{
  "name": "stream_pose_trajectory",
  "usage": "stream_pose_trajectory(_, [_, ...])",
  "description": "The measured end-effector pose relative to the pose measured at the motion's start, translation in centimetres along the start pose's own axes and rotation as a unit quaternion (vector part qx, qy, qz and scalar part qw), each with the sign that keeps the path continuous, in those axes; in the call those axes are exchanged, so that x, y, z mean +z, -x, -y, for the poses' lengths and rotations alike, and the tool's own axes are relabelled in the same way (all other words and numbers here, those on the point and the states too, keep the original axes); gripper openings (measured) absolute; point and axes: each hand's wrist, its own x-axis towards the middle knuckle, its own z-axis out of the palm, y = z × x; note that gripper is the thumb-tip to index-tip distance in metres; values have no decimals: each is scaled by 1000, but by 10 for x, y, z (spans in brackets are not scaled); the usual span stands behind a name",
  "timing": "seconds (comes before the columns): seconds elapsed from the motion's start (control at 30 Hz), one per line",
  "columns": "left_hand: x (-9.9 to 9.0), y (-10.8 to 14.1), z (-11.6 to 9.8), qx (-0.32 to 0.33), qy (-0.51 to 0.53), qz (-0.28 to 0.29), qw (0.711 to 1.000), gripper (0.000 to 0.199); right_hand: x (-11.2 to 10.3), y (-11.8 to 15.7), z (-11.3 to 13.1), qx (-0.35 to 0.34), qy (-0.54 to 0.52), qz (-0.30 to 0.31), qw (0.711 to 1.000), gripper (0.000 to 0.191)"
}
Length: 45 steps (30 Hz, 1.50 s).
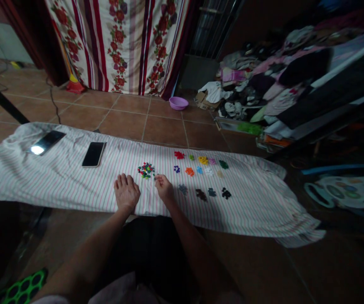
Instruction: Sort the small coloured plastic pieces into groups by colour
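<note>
My left hand (127, 193) lies flat on the striped cloth (74, 185), fingers stretched out, holding nothing. Just beyond it is a mixed pile of small coloured pieces (146, 170), mostly green, red and yellow. At the pile's right edge my right hand (165, 188) is closed in a pinch; what sits at its fingertips is too small to make out. Right of that hand, pieces lie in separate heaps by colour, among them red pieces (179, 155), yellow pieces (203, 160), orange pieces (190, 171), grey pieces (182, 189), brown pieces (201, 194) and black pieces (226, 193).
Two phones lie on the cloth to the left: a dark phone (94, 154) and a phone with a bright reflection (47, 142). A purple basin (178, 103) stands on the tiled floor beyond. Heaped clothes (264, 80) fill the right background, behind a dark slanting frame.
</note>
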Motion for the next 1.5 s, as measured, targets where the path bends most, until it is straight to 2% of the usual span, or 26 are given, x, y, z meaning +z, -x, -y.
stream_pose_trajectory(0.1, [0,0,0,-2,-15,-8,1000,43,-3,5,-3,25,-2,-2,1000,21])
stream_pose_trajectory(0.3, [0,1,0,2,-22,-15,1000,43,-5,7,2,-8,89,-7,996,25])
stream_pose_trajectory(0.47, [1,0,1,0,-13,-14,1000,43,-4,6,11,-36,206,37,977,24])
stream_pose_trajectory(0.57, [1,0,0,-2,-6,-16,1000,43,-3,9,14,-44,237,56,969,22])
stream_pose_trajectory(0.73, [-1,0,-1,-2,-11,-10,1000,42,-2,13,14,-43,202,34,978,21])
stream_pose_trajectory(0.97, [-4,1,-1,10,-26,-20,999,39,-11,13,12,-3,74,-5,997,18])
stream_pose_trajectory(1.07, [-3,2,0,14,-22,-23,999,37,-24,18,12,5,53,-19,998,19])
stream_pose_trajectory(1.2, [-1,2,1,17,-21,-28,999,37,-52,29,11,9,56,-48,997,21])
stream_pose_trajectory(1.33, [0,2,1,17,-29,-34,999,36,-93,38,0,14,82,-95,992,25])
stream_pose_trajectory(1.5, [-1,2,1,15,-30,-26,999,35,-153,39,-33,41,134,-188,972,33])
